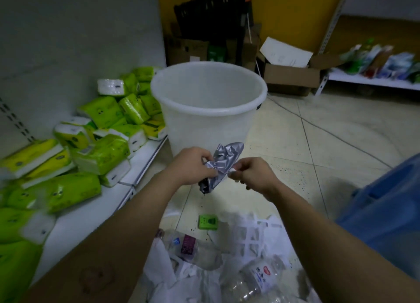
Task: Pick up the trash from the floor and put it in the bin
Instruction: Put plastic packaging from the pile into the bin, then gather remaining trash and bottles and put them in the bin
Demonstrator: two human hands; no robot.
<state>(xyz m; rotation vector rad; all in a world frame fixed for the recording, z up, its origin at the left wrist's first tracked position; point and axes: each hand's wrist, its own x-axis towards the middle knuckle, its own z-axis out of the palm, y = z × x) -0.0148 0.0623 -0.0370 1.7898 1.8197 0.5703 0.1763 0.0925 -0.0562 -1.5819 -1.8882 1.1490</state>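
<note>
While the crumpled silver wrapper [225, 159] is held before the white bin [204, 125], it is pinched by curled fingers of the left hand [191, 164] and right hand [254, 175]; bottles [197, 250] are strewn on the floor [318, 143].

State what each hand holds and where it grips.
Both hold one crumpled silver foil wrapper: the left hand grips its bunched middle, the right hand pinches its right edge.

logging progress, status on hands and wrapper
Left hand, right hand both pinching silver wrapper. Held short of white bin, not in yet. Bottles and green packet on floor below; bin path open.
</note>
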